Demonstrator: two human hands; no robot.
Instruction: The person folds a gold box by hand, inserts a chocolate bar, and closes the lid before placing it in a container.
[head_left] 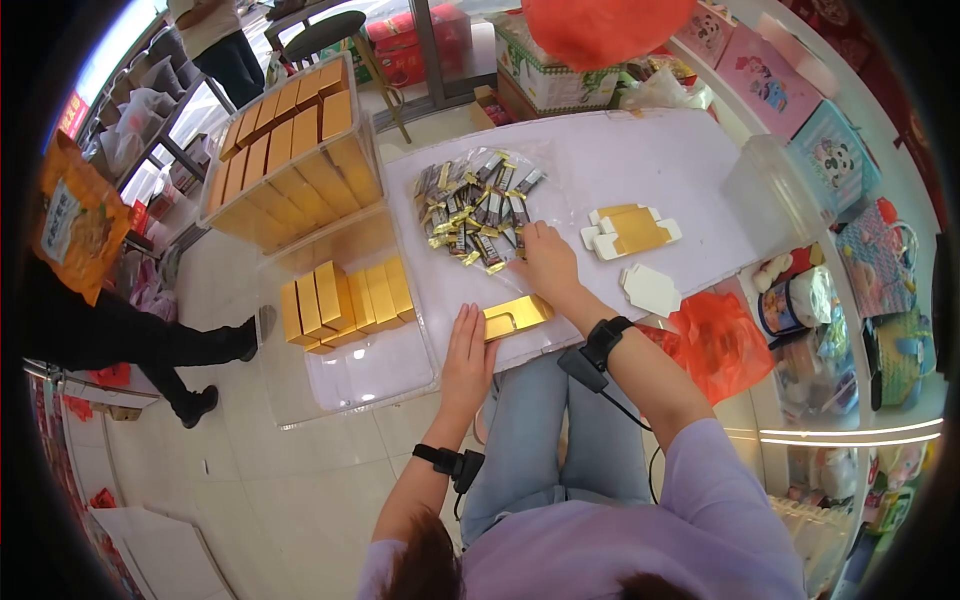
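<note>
A small gold carton (517,318) lies near the front edge of the table, with a cut-out showing on its upper face. My left hand (467,352) is at the carton's left end, fingers stretched out straight and the thumb side against it. My right hand (548,262) has its fingers bent at the lower right edge of a heap of small wrapped bars (485,205) in brown and gold foil. Its fingertips are hidden, so what they grip cannot be made out. The heap lies on clear plastic.
Flattened gold-and-white cartons (640,230) and white card pieces (651,290) lie right. Gold boxes (345,300) stand in a clear tray on the left, below a clear bin (290,210) of more boxes. A red plastic bag (722,345) hangs beside the table. Another person's leg (170,335) is at left.
</note>
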